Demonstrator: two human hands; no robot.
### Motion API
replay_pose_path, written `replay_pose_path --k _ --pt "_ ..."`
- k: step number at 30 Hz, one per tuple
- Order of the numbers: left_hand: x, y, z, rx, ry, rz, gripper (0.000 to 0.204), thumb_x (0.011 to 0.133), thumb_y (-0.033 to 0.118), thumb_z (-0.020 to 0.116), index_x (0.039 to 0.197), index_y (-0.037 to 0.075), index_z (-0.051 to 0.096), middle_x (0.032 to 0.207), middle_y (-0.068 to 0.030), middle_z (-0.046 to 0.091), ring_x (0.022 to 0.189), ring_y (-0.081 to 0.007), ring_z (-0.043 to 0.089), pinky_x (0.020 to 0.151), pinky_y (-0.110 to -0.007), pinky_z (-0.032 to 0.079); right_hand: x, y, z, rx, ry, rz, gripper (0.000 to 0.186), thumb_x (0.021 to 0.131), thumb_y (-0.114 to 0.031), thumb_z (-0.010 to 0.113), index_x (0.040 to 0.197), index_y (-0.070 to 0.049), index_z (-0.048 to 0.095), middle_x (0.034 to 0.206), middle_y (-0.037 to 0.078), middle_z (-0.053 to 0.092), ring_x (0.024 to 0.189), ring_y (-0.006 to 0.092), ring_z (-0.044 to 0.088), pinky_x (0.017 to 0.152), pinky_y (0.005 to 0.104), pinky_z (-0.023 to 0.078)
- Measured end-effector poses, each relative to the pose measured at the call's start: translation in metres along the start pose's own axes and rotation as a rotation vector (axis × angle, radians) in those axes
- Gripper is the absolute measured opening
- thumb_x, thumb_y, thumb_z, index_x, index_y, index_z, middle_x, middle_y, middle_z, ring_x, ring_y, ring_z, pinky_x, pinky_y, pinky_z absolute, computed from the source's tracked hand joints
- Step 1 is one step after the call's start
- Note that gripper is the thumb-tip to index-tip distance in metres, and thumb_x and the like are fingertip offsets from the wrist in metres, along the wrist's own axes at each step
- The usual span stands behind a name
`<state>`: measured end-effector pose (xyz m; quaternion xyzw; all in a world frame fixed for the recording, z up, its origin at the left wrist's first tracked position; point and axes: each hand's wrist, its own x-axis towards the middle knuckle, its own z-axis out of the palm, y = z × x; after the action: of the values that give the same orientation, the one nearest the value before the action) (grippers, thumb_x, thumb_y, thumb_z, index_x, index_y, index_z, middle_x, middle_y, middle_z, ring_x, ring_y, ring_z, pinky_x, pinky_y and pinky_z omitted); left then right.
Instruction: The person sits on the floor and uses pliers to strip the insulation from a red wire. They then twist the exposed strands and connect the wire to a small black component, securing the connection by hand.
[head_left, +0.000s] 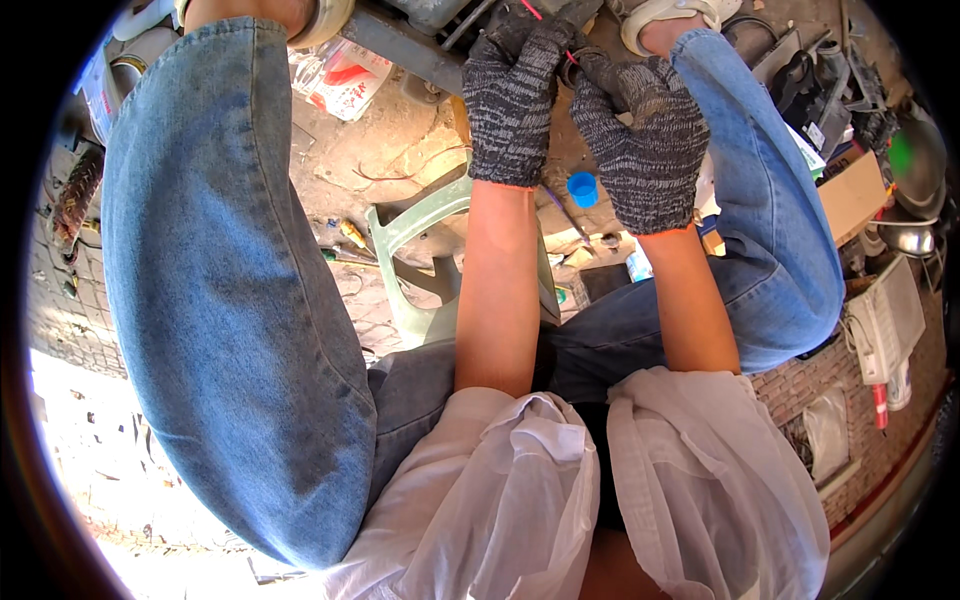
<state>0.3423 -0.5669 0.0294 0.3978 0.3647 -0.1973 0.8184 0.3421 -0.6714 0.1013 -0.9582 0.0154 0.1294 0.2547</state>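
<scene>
Red wire [533, 10], thin and short, shows at the top edge of the head view, just above the two gloved hands and in front of a grey metal machine part [420, 45]; the left hand [512, 95], in a dark grey knit glove, is curled closed with its fingertips pinching something small at the wire's lower end; the right hand [640, 135], in a matching glove, is clenched beside it, touching the left at the fingertips; what exactly it grips is hidden by the glove; both bare forearms rise from rolled white sleeves [560, 490] at the bottom; blue denim knees [220, 300] spread to either side; below the hands a pale green plastic stool [420, 260] stands on dusty ground; a small blue cap [582, 188] lies just under the right hand; a yellow-handled screwdriver [352, 234] lies left of the stool; a cardboard box [850, 195] sits at the right.
</scene>
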Motion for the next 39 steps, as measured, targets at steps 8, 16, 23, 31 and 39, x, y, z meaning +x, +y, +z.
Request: replay_pose_path --k 8,16,23,31,39 --pt "0.005 -0.003 -0.007 0.091 -0.011 0.016 0.024 0.089 0.019 0.065 0.104 0.000 0.067 0.094 -0.0037 0.068 0.083 -0.0117 0.060 0.074 -0.025 0.047 0.000 0.004 0.002 -0.030 0.039 -0.075 0.015 0.079 -0.014 0.070 0.092 -0.008 0.072 0.087 0.009 0.068 0.083 0.0262 0.064 0.075 0.0364 0.049" --pt "0.008 -0.004 -0.011 0.088 -0.048 0.020 0.019 0.089 0.016 0.065 0.100 0.001 0.068 0.091 -0.0025 0.068 0.081 -0.0107 0.059 0.073 -0.024 0.046 0.007 0.002 0.004 0.064 0.023 -0.008 0.012 0.080 -0.015 0.069 0.088 -0.006 0.071 0.085 0.010 0.070 0.079 0.0261 0.066 0.073 0.0357 0.050" --pt "0.008 0.003 -0.005 0.153 -0.043 0.024 0.016 0.087 0.012 0.067 0.099 0.001 0.069 0.090 -0.0027 0.068 0.080 -0.0106 0.059 0.074 -0.024 0.046 0.013 -0.009 -0.009 -0.073 -0.050 -0.009 0.015 0.078 -0.015 0.070 0.091 -0.007 0.071 0.085 0.010 0.069 0.080 0.0282 0.065 0.073 0.0375 0.050" --pt "0.011 0.010 -0.004 0.116 -0.106 -0.067 0.016 0.085 0.010 0.068 0.098 0.000 0.069 0.092 -0.0031 0.068 0.083 -0.0112 0.059 0.075 -0.025 0.046 0.017 -0.003 -0.012 -0.107 -0.059 -0.112 0.016 0.078 -0.013 0.068 0.092 -0.007 0.071 0.085 0.011 0.068 0.082 0.0292 0.064 0.074 0.0374 0.050" --pt "0.008 0.019 0.002 0.078 -0.065 -0.020 0.017 0.085 0.010 0.068 0.098 0.000 0.068 0.093 -0.0027 0.067 0.083 -0.0116 0.059 0.077 -0.026 0.046 0.015 0.000 -0.011 -0.182 -0.039 -0.184 0.018 0.077 -0.015 0.069 0.094 -0.008 0.070 0.089 0.011 0.066 0.083 0.0301 0.063 0.074 0.0387 0.050"
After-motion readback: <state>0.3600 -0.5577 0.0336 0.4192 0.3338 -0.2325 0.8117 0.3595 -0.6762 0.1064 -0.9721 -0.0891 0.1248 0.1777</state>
